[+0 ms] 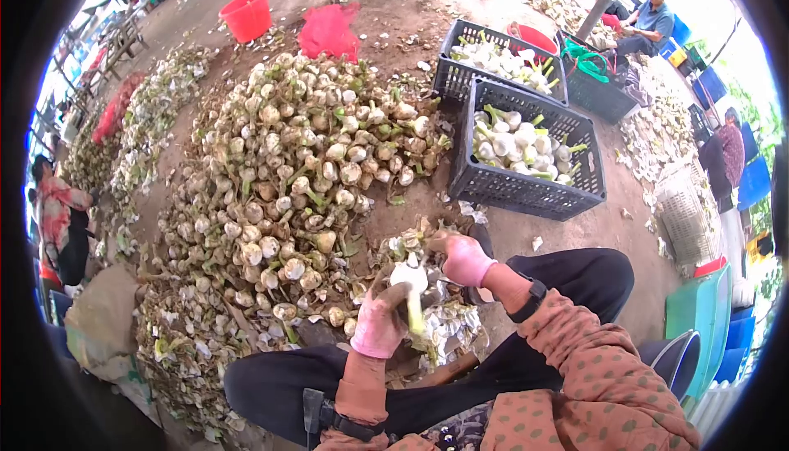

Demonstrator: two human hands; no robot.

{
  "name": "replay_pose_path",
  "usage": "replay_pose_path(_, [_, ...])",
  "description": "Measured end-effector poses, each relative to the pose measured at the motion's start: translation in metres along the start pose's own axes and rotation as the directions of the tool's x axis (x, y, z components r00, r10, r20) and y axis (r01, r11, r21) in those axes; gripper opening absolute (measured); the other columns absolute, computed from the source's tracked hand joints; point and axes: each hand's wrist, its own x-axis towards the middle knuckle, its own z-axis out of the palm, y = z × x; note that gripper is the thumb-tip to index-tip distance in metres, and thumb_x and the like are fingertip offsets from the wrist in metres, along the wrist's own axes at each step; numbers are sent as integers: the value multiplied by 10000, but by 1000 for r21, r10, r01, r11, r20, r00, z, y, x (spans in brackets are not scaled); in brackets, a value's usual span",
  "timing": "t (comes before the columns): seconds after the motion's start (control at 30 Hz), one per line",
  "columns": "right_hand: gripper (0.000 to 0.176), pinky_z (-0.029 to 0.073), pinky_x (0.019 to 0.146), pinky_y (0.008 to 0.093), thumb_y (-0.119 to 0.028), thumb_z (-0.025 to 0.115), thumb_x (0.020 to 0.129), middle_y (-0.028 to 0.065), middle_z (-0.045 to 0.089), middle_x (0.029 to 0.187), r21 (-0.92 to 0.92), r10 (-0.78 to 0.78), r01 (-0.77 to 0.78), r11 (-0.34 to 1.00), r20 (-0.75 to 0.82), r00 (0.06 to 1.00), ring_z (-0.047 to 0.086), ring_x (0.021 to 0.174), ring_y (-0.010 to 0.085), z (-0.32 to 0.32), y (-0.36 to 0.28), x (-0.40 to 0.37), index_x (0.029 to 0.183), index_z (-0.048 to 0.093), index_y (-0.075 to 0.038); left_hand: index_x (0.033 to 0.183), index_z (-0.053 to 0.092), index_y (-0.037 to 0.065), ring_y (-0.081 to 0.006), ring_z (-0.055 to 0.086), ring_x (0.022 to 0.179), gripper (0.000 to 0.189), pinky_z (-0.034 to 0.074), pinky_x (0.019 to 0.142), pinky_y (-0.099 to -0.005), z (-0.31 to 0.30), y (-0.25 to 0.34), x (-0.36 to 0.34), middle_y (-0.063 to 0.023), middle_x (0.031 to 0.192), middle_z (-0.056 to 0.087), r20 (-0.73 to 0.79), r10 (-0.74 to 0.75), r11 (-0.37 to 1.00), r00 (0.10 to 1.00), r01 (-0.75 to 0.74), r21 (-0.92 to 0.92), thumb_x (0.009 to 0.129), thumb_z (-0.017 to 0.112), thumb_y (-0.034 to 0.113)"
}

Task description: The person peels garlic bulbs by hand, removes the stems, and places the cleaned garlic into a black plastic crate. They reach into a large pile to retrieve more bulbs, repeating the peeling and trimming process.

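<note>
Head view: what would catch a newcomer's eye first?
Probably the big heap of garlic bulbs, left of centre. Beyond it stands a bright red bucket; right of the heap, a dark crate of whiter bulbs. Lower centre, the left hand holds one white bulb.

Brown dirt floor (631, 167), bright daylight

Daylight is bright, overexposed at the upper right, with black-rimmed fisheye distortion.
</note>
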Motion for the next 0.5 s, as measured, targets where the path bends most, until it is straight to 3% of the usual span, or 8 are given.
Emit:
replay_pose_path(0.07, [265,493,791,354,-49,578,761,137,657,887,361,-24,48,931,-70,997,635,877,283,-17,-4,0,1008,673,-59,1124,541,54,-194,624,945,372,521,841,-305,-3,0,4,-74,1002,635,-45,19,998,999,-16,60,783,608,-80])
replay_pose_path(0.1, [263,490,805,311,-16,607,757,125,668,953,572,43,-66,817,55,998,636,890,229,-32,-12,1,1006,681,-55,1115,549,44,-177,620,940,361,516,843,-297,-2,-1,5,-70,1007,636,-51,66,992,997,-61,108,779,634,-60])
replay_pose_path(0.17, [274,489,814,310,-12,614,753,122,671,971,612,-17,-10,791,38,999,636,904,220,-55,-30,-1,1016,679,-54,1105,558,35,-160,616,935,353,511,846,-289,-1,-3,7,-65,1012,636,-56,117,982,992,-107,156,776,660,-39])
replay_pose_path(0.2, [286,488,823,309,-8,622,748,118,674,989,649,-73,43,760,19,997,636,919,211,-62,-35,-2,1025,677,-53,1112,559,21,-147,613,925,365,510,839,-284,0,-4,9,-65,1016,636,-37,172,950,984,-156,272,770,682,-17])
replay_pose_path(0.23, [339,492,826,323,14,638,709,110,670,989,595,-143,136,792,-35,989,634,917,234,-64,-38,-1,1039,673,-56,1119,559,8,-134,609,915,382,509,832,-280,1,-5,10,-65,1021,635,-13,223,902,975,-201,382,765,703,4])
replay_pose_path(0.33, [377,490,845,346,29,624,680,114,659,999,519,-220,189,833,-1,975,627,940,281,-77,-59,-6,1039,676,-72,1089,559,4,-139,612,895,404,502,843,-289,-5,-7,13,-60,987,634,1,224,867,975,-200,456,734,752,25])
replay_pose_path(0.37, [387,483,851,377,9,603,667,120,646,1022,383,-234,198,902,48,971,609,963,327,-78,-62,-5,1034,675,-91,1077,566,-14,-136,610,891,403,505,838,-291,1,-4,11,-58,983,634,18,224,853,975,-205,480,731,762,53])
replay_pose_path(0.5, [322,486,827,394,-83,597,693,120,640,1004,198,-258,218,956,204,944,606,948,329,-76,-61,-2,1005,672,-107,1056,592,-16,-121,600,890,390,501,821,-276,-3,2,10,-58,964,641,20,192,808,981,-169,565,722,770,78])
